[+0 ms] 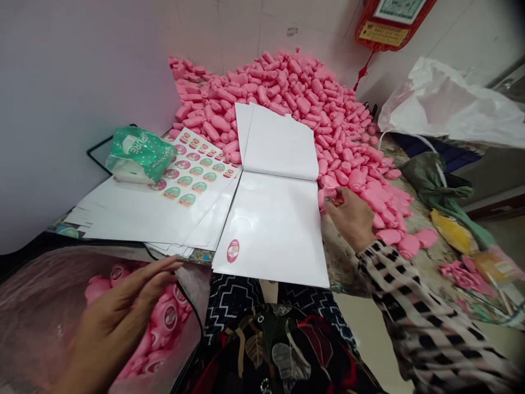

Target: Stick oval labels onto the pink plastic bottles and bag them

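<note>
My left hand (123, 309) hovers open, fingers stretched out, over a clear plastic bag (36, 323) that holds labelled pink bottles (164, 317). At the edge of a big heap of pink bottles (295, 93), my right hand (348, 216) is closed on one pink bottle (328, 194). Between my hands lies a white backing sheet (274, 230) with one oval sticker (233, 250) left on it. A folded white sheet (279, 142) leans against the heap behind it.
A sticker sheet (192, 169) with several round labels lies on a stack of white sheets (135, 216) at the left. A green tissue pack (139, 153) rests on it. A white plastic bag (451, 104) and other bags crowd the right side.
</note>
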{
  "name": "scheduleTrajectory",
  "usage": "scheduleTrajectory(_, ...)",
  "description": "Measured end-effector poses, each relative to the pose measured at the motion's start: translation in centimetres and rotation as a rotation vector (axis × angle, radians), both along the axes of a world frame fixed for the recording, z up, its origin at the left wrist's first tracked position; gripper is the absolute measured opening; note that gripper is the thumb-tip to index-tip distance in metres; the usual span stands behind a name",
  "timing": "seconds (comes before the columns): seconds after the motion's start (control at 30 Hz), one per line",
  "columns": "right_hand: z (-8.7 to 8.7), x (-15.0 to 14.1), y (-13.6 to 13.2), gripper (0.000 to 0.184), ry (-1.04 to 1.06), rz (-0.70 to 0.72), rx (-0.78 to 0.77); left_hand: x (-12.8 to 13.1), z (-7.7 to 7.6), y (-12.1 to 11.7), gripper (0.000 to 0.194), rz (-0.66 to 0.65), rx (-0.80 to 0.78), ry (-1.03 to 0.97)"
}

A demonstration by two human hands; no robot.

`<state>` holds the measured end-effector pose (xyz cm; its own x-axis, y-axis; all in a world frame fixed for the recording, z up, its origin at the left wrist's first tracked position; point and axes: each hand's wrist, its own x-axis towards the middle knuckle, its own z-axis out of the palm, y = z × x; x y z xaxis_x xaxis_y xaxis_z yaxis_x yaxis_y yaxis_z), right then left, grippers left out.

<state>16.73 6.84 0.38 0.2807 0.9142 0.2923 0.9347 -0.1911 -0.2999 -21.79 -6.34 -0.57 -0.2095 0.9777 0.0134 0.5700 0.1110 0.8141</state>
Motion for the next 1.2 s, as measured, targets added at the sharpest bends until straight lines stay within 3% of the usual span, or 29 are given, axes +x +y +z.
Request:
scheduleTrajectory(0.1,1.1,-2.8,-2.0,0.034,0.525,0.216,0.003,4.2,1.2,1.0,0.034,-0.087,-0.178,-0.479)
scheduleTrajectory(0.2,1.8,-6.9,-4.6,0.028,0.983,0.438,-0.251,7.5,1.6,1.7,0.044,-0.193,-0.245,-0.893)
scheduleTrajectory(0.3,1.6,-10.8,-7.3,0.027,1.196,0.566,-0.524,9.1,1.0,1.6,0.055,-0.339,-0.421,-1.194)
scheduleTrajectory(0.4,0.5,-12.9,-9.2,0.026,1.198,0.665,-0.655,9.1,-0.1,0.9,0.044,-0.419,-0.644,-1.274)
scheduleTrajectory(0.5,-0.6,-12.9,-9.3,0.033,1.007,0.691,-0.6,8.0,-0.6,-0.1,0.036,-0.341,-0.63,-1.107)
scheduleTrajectory(0.6,-1.2,-12.3,-8.3,0.028,0.649,0.684,-0.452,6.6,-0.5,-0.9,0.028,-0.268,-0.434,-0.687)
scheduleTrajectory(0.7,-1.7,-12.7,-7.6,0.026,0.312,0.695,-0.307,5.9,-0.7,-1.3,0.023,-0.357,-0.164,-0.169)
scheduleTrajectory(0.83,-2.3,-14.1,-7.4,0.023,0.071,0.666,-0.23,6.4,-1.7,-1.3,0.042,-0.522,0.072,0.224)
scheduleTrajectory(1.0,-2.5,-14.9,-7.3,0.023,-0.058,0.631,-0.215,7.5,-2.4,-0.9,0.047,-0.526,0.016,0.468)
scheduleTrajectory(1.2,-2.5,-15.0,-7.1,0.023,-0.093,0.645,-0.236,7.9,-3.2,-0.8,0.05,-0.52,-0.023,0.558)
